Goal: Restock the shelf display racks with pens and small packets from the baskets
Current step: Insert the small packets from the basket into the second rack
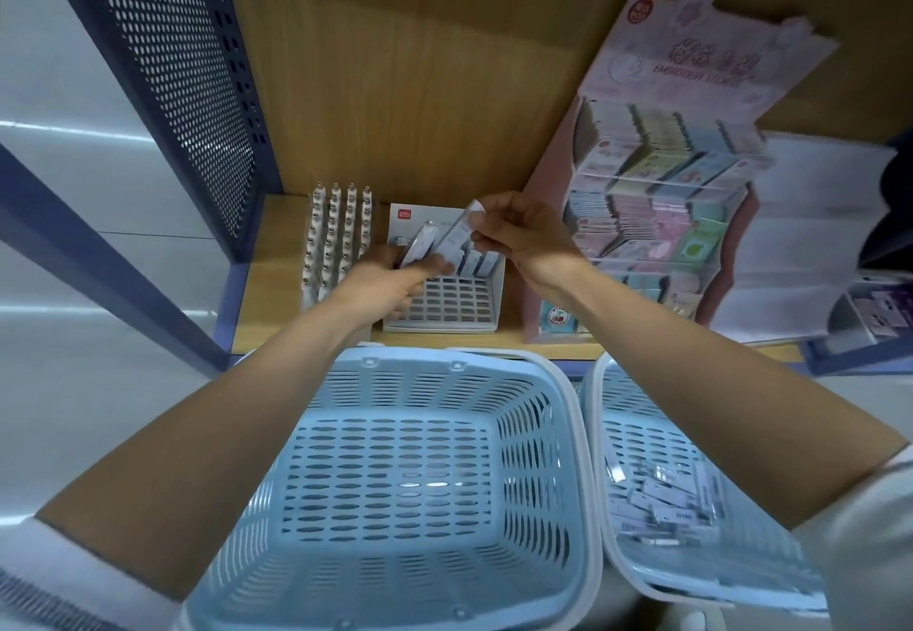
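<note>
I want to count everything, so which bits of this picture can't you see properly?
Head view:
- Print on the slim packet pinched by the right hand: too small, blurred.
- Back slots of the white rack: hidden by the left hand and the other packet it holds.
- Count of loose packets in the right basket: right forearm covers some.
- Display box, far right: cut off by the frame edge.

Packet (457,235) print blurred; right basket (638,438) partly behind forearm (716,383)
</note>
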{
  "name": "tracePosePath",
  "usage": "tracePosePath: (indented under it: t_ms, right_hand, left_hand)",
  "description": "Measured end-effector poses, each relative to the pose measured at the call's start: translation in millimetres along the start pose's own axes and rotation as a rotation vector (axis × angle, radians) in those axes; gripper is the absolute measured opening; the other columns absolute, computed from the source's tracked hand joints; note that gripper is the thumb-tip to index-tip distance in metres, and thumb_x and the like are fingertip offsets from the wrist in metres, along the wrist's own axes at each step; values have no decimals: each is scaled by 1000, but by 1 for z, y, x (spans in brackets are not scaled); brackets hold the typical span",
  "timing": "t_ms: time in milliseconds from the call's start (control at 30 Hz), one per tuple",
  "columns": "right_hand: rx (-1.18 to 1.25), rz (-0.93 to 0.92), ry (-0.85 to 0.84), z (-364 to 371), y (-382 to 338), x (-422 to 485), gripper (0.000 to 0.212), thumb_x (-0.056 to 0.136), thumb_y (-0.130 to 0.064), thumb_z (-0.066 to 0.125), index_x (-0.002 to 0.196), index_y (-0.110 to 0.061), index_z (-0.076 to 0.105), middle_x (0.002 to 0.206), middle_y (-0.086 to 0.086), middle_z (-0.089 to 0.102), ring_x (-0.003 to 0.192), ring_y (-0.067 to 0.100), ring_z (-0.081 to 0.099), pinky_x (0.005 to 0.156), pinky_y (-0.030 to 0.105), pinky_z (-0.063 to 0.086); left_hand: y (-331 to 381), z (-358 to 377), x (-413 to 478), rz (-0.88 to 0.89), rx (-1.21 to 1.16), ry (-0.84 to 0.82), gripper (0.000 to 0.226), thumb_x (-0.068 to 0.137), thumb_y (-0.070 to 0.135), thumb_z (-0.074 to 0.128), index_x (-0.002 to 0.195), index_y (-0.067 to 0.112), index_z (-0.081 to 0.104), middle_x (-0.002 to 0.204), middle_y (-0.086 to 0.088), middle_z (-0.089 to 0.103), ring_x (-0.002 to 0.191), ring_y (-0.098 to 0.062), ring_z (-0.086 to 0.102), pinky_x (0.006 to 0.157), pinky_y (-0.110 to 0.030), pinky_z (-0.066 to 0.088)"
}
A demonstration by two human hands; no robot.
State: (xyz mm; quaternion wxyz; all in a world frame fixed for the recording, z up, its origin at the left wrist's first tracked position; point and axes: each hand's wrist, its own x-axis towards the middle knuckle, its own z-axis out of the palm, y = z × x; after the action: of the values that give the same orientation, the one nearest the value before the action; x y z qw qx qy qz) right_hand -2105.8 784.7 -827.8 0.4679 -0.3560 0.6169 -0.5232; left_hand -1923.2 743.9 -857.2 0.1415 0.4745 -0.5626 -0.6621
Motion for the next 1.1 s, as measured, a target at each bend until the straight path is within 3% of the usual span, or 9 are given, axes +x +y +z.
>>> tracePosePath:
  t_ms: [133,233,300,367,533,767,967,1100]
  right_hand:
    - [-135,-93,72,-5,3,10,9,84,2,67,89,-5,62,68,0,67,59,11,64,61,22,55]
    - [-316,-115,128,-11,23,19,10,84,0,68,86,-6,60,72,6,64,62,17,64,66,32,57]
    - [-485,-109,121,-8,44,21,16,83,-4,70,80,-15,59,74,7,66,68,23,67,72,39,58]
    - [-600,-129,137,-4,59,24,15,82,-8,72,79,-16,60,74,6,69,69,20,68,72,35,58]
    - [-773,-192,161,5,76,35,7,80,-9,74,84,-8,69,78,-1,67,69,10,60,64,6,43]
    - [-890,-286,138,9,83,47,6,78,-9,75,84,-6,73,83,8,73,72,13,64,74,30,55]
    - [-971,-319,70,6,81,52,6,79,-10,74,85,-7,73,85,9,73,77,20,67,76,33,54]
    - [-1003,-340,99,5,84,53,4,80,-10,73,83,-7,72,82,9,73,74,21,66,74,36,55]
  left_hand:
    - [-2,-9,5,62,-76,-24,30,92,36,63,108,12,56,49,10,39,36,-5,31,36,-14,27]
    - [-6,-19,12,87,-71,99,27,98,28,55,121,17,46,61,4,46,44,-7,37,41,-17,30]
    - [-7,-23,14,109,-28,107,19,99,26,53,113,14,47,68,0,51,43,-8,44,41,-19,34]
    - [-6,-25,15,126,27,98,18,98,26,56,104,9,52,74,-3,58,44,-11,53,40,-20,37]
    - [0,-29,19,186,84,118,15,92,21,66,88,7,62,72,-6,67,44,-9,58,36,-19,38]
    - [-1,-31,21,169,38,143,14,88,21,70,94,10,66,76,-5,70,42,-6,56,38,-14,39]
    - [-4,-33,20,161,8,103,9,86,20,72,91,19,64,78,-2,71,44,-5,57,41,-13,41]
    - [-3,-34,17,170,-25,94,15,87,16,71,100,10,64,77,-5,69,43,-2,57,40,-11,40]
